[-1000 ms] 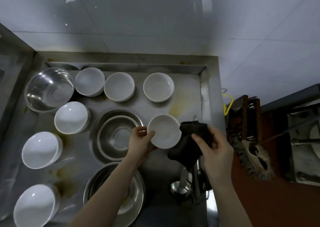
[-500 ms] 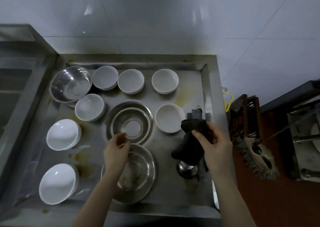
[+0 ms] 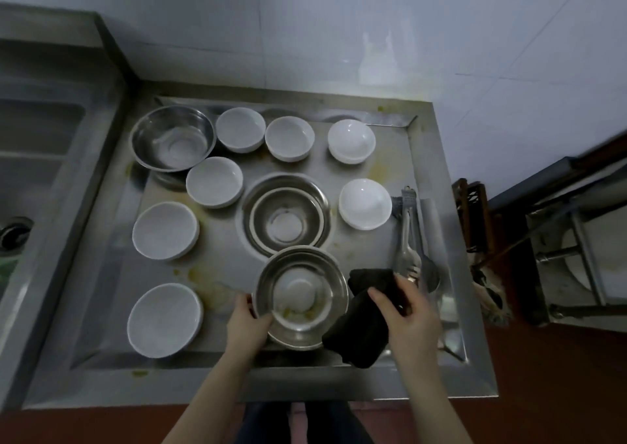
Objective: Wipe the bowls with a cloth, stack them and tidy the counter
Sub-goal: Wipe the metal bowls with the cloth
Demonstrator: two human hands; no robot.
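— Bowls first: which one is in hand?

— A round stainless-steel bowl (image 3: pixel 301 297) at the surface's (image 3: pixel 101 257) front edge. The left hand (image 3: pixel 247 321) has its fingers closed over the near-left rim, likely steadying it for wiping (yellowish residue sits inside).

— And the cloth?

— A dark crumpled cloth (image 3: pixel 361 321) is bunched in the right hand (image 3: pixel 409 321), touching the bowl's right side.

— Any labels?

— None readable. White ceramic bowls (image 3: pixel 165 230) stand unstacked along the left and back edges.
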